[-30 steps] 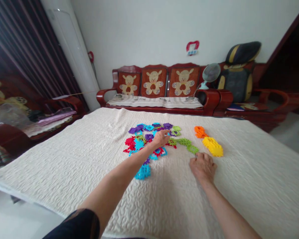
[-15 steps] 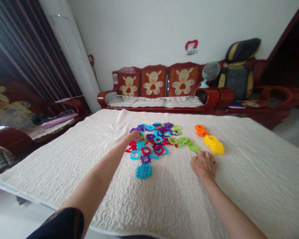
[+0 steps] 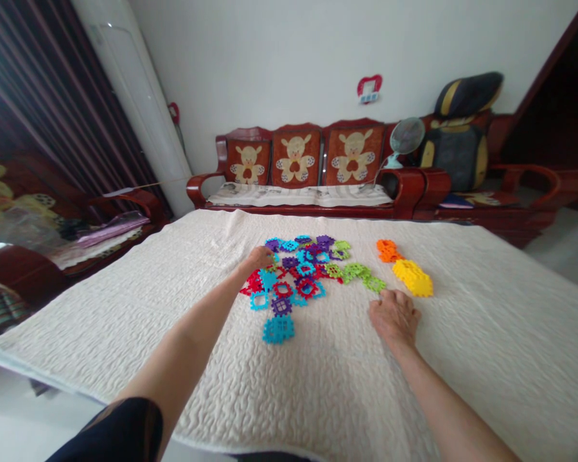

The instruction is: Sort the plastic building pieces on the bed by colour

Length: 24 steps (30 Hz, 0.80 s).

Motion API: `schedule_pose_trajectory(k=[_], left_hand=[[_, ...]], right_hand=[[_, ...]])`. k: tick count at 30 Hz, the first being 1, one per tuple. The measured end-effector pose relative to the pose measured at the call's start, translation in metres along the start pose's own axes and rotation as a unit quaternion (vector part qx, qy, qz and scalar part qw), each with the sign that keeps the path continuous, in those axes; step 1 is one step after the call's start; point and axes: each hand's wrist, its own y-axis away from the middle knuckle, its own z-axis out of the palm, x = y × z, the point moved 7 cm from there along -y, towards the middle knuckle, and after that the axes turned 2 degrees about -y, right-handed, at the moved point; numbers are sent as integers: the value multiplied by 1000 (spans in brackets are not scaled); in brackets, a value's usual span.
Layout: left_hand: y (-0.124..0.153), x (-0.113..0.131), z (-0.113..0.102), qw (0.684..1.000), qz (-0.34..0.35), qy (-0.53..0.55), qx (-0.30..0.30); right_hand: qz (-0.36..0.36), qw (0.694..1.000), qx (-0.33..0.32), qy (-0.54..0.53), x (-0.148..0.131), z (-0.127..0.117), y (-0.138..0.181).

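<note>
My left hand (image 3: 259, 258) reaches over the left edge of a loose pile of interlocking plastic building tiles. Its fingertips are at the tiles and partly hidden, so I cannot tell whether they grip one. Close by lie red tiles (image 3: 253, 282), a cyan tile (image 3: 268, 280) and purple tiles (image 3: 289, 262). My right hand (image 3: 395, 317) rests on the quilted cloth, its fingers loosely bent and slightly apart, with no tile visible in them. Just beyond it is the near end of a row of green tiles (image 3: 358, 274).
Yellow tiles (image 3: 413, 278) and orange tiles (image 3: 388, 251) lie in separate groups on the right. A cyan group (image 3: 278, 329) sits nearest me. The pale quilted cloth (image 3: 139, 308) covers the table. Behind stand a wooden sofa (image 3: 296, 163) and a fan (image 3: 406, 136).
My left hand has shifted slightly up, over the pile's left edge, where a purple tile no longer shows. My right hand stays in nearly the same place.
</note>
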Motion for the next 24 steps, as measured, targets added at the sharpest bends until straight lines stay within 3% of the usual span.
schedule_pose_trajectory(k=[5,9,13,19,22,24], left_hand=[[-2,-2,-14,998,-24,54,13],[-3,12,-14,992,-37,116,19],[7,52,9,988,-1,154,-7],[31,137,53,981,71,172,-62],[37,168,63,973,106,195,-67],[41,178,62,970,145,190,-38]], right_hand=[[-5,1000,9,-1,-1,-2,0],[-2,1000,-3,2,-1,0,-1],[-1,1000,-3,3,0,1,-1],[-8,1000,16,-4,1,1,0],[-12,1000,20,-2,2,3,-1],[-12,1000,18,-2,3,5,-2]])
